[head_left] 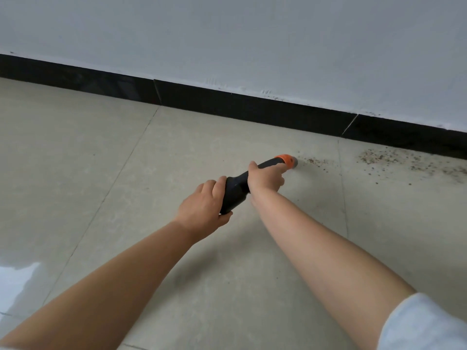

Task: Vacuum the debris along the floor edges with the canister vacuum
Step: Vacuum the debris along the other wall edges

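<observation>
Both of your hands clasp the black vacuum nozzle with the orange tip (pixel 255 178), left hand (pixel 204 208) at the rear, right hand (pixel 265 176) nearer the tip, its long axis aimed rightward at the brown gritty debris (pixel 379 157) scattered along the black baseboard (pixel 252 107).

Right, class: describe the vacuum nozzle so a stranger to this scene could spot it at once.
Start at the black skirting board under the grey-white wall, then drop to the beige tiled floor. There the left hand and right hand grip a black plastic vacuum nozzle. Its orange collar points at the scattered brown debris.
</observation>
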Motion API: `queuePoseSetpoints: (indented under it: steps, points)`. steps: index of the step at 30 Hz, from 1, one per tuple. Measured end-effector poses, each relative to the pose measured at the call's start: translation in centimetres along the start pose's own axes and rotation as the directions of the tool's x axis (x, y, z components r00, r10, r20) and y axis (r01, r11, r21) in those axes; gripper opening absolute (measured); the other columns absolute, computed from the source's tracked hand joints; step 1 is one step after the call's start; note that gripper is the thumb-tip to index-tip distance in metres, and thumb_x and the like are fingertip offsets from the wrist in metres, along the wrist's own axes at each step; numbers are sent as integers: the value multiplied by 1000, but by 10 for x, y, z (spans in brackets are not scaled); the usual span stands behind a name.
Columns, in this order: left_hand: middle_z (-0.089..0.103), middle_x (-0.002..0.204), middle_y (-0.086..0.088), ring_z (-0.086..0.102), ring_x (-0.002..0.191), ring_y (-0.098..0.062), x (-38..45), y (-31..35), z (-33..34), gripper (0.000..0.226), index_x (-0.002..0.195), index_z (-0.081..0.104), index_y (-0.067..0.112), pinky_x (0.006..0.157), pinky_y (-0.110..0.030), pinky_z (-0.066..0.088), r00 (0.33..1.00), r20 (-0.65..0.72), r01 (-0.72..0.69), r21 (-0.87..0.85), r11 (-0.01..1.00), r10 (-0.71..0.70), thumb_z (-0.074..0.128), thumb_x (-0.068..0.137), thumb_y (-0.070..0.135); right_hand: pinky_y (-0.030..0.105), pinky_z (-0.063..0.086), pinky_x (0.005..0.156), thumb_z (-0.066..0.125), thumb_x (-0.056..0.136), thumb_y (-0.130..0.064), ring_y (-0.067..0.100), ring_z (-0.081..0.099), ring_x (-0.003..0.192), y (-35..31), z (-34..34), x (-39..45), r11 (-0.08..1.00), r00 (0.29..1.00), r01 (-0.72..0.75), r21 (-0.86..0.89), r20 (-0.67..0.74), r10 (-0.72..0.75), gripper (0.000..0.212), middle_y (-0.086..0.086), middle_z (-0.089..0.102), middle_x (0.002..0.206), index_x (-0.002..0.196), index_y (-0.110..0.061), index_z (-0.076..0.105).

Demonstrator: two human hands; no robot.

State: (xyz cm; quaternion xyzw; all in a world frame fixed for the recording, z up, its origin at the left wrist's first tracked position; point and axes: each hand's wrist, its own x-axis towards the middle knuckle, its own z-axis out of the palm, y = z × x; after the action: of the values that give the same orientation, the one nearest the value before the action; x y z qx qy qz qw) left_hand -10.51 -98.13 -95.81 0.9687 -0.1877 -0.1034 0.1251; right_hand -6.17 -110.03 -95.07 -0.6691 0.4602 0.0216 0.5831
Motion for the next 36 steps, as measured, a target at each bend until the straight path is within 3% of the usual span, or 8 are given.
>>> queuePoseSetpoints:
  steps: [7,21,28,33,36]
  points:
    - [42,128,-5,43,117,-21,32,47,7,66,143,17,13,81,-29,43,999,-2,-41,-21,999,41,52,91,36,38,53,88,61,89,-22,34,57,110,-11,-36,39,1000,996,26,18,-81,-24,49,18,45,133,128,-11,33]
    - [41,130,-6,42,118,-22,62,106,30,66,142,18,12,81,-27,41,989,11,-143,-56,988,144,52,91,34,37,51,88,61,89,-23,33,57,110,-4,-95,75,997,973,56,61,-227,-41,50,17,48,131,131,-12,37]
    - [45,127,-4,44,117,-21,44,64,10,63,140,26,14,80,-29,44,994,-102,-37,-111,993,26,56,87,34,32,48,84,57,91,-24,33,53,115,-19,-60,47,983,981,186,-7,-60,-186,54,16,40,137,136,-11,29]
    - [51,118,-8,50,106,-26,30,20,-17,61,134,37,12,72,-28,37,982,-171,62,-109,992,-80,64,81,26,25,40,72,56,92,-27,32,54,115,-34,-14,20,978,974,208,12,87,-208,53,14,38,138,135,-12,29]
    - [52,117,-9,52,103,-28,24,4,-23,61,133,38,10,72,-27,34,981,-159,95,-99,990,-110,66,80,24,27,45,77,56,92,-27,31,54,115,-32,0,11,981,972,192,18,134,-192,53,14,38,138,135,-11,29]
